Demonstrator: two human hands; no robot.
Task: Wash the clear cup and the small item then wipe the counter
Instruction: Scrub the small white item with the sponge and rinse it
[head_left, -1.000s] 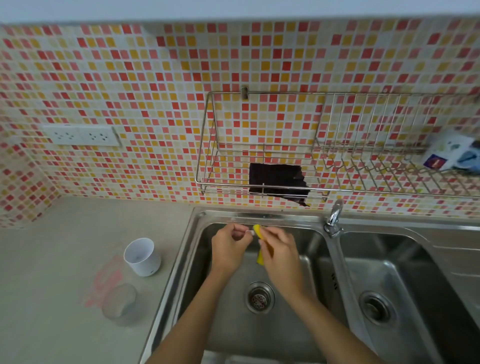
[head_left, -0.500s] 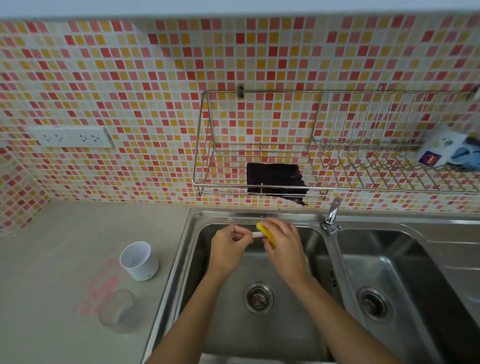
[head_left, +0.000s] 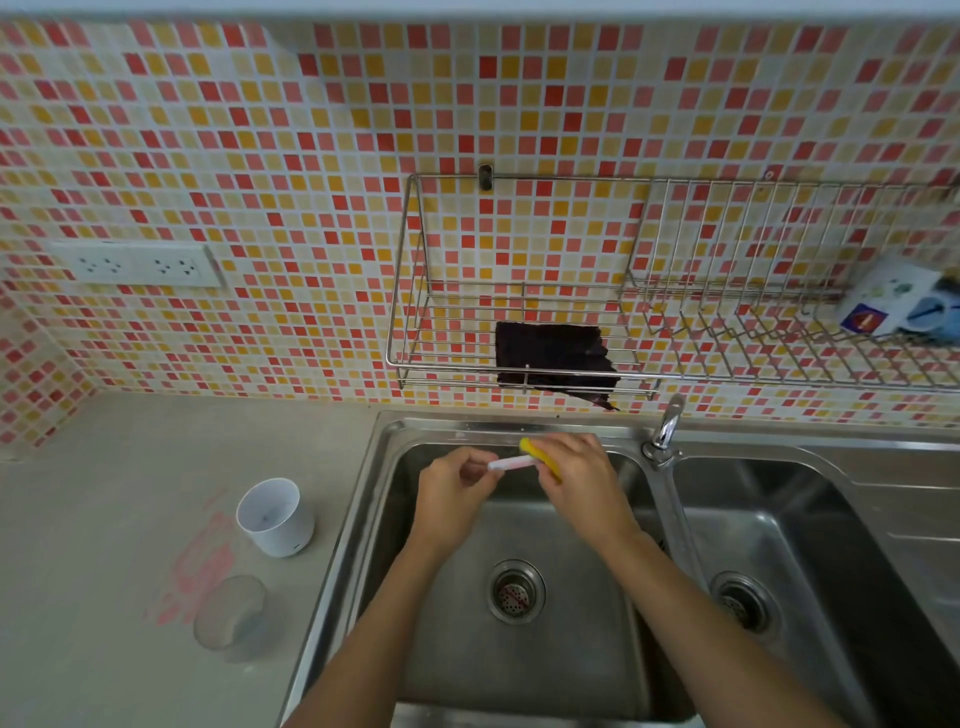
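- small item (head_left: 511, 464), a slim pink-and-white stick, is held over the back of the left basin of the sink (head_left: 493, 423), between the two hands.
- its long axis runs nearly level from left to right, the right end a touch higher; the left end sits in one hand and the right end disappears under the sponge.
- left hand (head_left: 454, 499) reaches in from below with the forearm angled up over the basin, back of the hand up, fingers curled in and pinching the left end of the stick.
- right hand (head_left: 579, 480) comes in from the lower right, wrist bent inward, fingers closed around a yellow sponge (head_left: 540, 453) pressed against the stick's right end.
- the two hands are close together, knuckles almost meeting, just left of the faucet (head_left: 667, 431).
- clear cup (head_left: 231, 616) stands upright on the counter (head_left: 130, 467), left of the sink and well apart from the hands.
- a white cup (head_left: 275, 517) stands just behind it, with a pink smear (head_left: 200, 566) on the counter beside both.
- a dark cloth (head_left: 553, 361) lies in the wire rack (head_left: 410, 322) on the tiled wall above the sink.
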